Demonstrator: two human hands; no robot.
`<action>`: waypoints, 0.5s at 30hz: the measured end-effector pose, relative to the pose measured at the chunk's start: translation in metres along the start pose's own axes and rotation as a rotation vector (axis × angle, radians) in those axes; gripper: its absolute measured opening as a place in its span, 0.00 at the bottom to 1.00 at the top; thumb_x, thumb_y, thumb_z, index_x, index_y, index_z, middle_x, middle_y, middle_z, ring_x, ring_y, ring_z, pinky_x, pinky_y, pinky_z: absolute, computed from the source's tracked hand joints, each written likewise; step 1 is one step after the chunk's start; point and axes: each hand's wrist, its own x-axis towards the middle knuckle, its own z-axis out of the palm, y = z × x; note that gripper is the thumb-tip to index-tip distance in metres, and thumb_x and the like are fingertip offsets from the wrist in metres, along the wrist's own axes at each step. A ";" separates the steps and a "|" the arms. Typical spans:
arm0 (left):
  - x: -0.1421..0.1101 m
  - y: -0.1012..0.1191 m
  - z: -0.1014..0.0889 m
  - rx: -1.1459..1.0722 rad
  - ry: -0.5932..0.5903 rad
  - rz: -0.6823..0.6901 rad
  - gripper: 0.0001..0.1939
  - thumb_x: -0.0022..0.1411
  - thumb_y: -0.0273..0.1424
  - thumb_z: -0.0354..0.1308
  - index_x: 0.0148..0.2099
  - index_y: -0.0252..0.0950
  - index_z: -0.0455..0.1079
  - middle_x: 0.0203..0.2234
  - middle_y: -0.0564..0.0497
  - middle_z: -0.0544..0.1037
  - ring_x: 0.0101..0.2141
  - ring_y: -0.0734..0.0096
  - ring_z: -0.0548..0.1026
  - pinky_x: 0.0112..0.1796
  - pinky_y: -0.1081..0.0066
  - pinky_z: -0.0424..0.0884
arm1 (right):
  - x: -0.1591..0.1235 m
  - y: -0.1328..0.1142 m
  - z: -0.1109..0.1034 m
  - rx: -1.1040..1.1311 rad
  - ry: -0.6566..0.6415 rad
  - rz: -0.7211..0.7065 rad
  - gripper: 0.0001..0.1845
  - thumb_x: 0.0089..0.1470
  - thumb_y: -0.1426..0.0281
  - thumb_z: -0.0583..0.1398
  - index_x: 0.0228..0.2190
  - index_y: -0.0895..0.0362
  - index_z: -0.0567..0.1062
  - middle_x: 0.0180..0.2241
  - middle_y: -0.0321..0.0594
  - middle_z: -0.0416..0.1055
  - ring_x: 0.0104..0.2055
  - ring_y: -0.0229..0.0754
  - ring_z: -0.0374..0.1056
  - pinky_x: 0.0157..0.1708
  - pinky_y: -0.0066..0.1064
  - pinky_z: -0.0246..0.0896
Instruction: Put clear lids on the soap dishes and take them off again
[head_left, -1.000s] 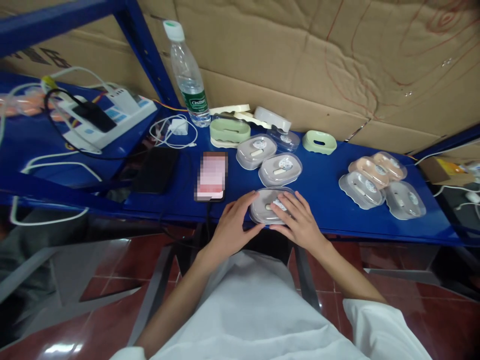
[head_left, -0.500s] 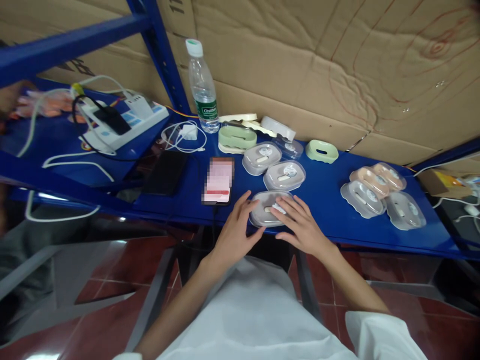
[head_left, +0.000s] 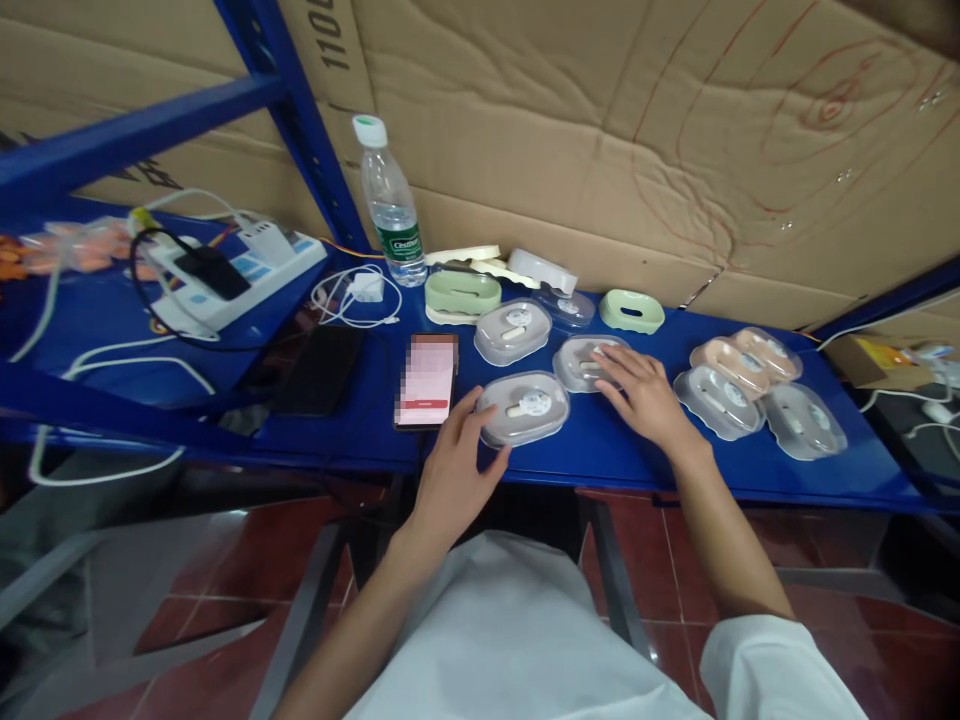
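A grey soap box (head_left: pixel 551 392) under a clear cover lies near the table's front edge, a white label on its top. My left hand (head_left: pixel 454 465) rests around its left end, thumb and fingers apart and touching its side. Farther back and to the right is a second covered grey soap box (head_left: pixel 571 372). My right hand (head_left: pixel 646 392) holds its right end, with fingers laid over the cover; they hide part of it. Behind these is another covered grey soap box (head_left: pixel 513 332). A phone (head_left: pixel 427 385) with a lit, blurred screen lies left of my left hand.
Green soap dishes (head_left: pixel 462 294) and pale lids sit by a water bottle (head_left: pixel 401 245). A lone green dish (head_left: pixel 631 312) stands farther right. Several covered boxes (head_left: pixel 721 400) are grouped at the right. A power strip (head_left: pixel 225 290) with cables and a dark flat object (head_left: pixel 319 370) are at left.
My right hand has left the nearest soap box and moved right and back onto another one, which has shifted right. My left hand stays at the nearest box, now slightly farther left.
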 end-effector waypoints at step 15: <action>0.103 0.020 0.034 0.323 -0.223 0.084 0.37 0.65 0.43 0.72 0.70 0.35 0.68 0.77 0.27 0.49 0.75 0.17 0.48 0.64 0.27 0.62 | 0.124 0.136 -0.011 0.015 -0.272 0.317 0.19 0.58 0.64 0.67 0.50 0.56 0.85 0.50 0.49 0.83 0.53 0.57 0.79 0.55 0.47 0.73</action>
